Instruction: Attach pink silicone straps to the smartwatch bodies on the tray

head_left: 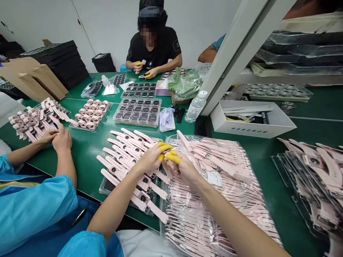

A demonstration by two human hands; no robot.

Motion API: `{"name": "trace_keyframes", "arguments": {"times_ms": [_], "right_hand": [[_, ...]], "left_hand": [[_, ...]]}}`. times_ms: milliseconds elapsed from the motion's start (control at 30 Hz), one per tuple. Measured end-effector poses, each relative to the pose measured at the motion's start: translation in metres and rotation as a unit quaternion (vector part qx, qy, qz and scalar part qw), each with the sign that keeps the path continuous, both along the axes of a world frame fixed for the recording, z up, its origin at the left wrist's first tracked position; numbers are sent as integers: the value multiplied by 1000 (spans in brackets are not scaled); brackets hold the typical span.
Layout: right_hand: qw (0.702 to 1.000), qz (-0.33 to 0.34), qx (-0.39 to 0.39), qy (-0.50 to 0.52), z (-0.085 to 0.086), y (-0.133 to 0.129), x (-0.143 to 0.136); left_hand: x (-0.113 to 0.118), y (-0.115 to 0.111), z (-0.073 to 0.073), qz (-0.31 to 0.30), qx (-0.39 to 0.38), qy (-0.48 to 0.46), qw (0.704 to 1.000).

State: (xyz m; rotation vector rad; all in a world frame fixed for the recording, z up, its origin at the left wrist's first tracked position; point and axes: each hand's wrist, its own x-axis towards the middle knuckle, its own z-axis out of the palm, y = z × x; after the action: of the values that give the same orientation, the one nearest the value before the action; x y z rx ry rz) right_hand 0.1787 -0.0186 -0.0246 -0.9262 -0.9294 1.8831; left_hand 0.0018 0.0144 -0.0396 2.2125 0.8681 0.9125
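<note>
My left hand [154,156] and my right hand [178,162] meet at the centre, with yellow covers on several fingertips. Both are closed in a pinch around something small and pale, mostly hidden by the fingers. Under and left of my left hand, pink-strapped watches [143,196] lie in slanting rows on a clear tray. Beneath my right hand and to its right, a large clear plastic bag [193,221] holds many pink straps. Loose pink straps [222,160] rest on top of it, beside a white label [213,178].
A co-worker's hands [62,137] are at the left, near coiled pink straps [91,114]. Ahead are trays of dark watch faces [138,111], a bottle [197,107] and a white box [252,130]. Stacked trays of watches [316,178] stand at right. Another person sits opposite.
</note>
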Motion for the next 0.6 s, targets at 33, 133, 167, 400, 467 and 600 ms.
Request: {"name": "trace_keyframes", "arguments": {"times_ms": [33, 133, 167, 400, 467, 600], "right_hand": [[1000, -5, -1, -2, 0, 0, 0], [1000, -8, -12, 8, 3, 0, 1], [1000, -8, -17, 15, 3, 0, 0], [995, -40, -64, 61, 5, 1, -2], [996, -38, -66, 54, 5, 1, -2], [996, -34, -66, 40, 2, 1, -1]], "left_hand": [[0, 0, 0, -2, 2, -2, 1000], [0, 0, 1, 0, 1, -4, 1000], [1, 0, 1, 5, -3, -4, 1000], [3, -1, 5, 15, -29, 5, 999], [2, -1, 8, -6, -35, 7, 999], [-1, -1, 11, -30, -23, 14, 999]]}}
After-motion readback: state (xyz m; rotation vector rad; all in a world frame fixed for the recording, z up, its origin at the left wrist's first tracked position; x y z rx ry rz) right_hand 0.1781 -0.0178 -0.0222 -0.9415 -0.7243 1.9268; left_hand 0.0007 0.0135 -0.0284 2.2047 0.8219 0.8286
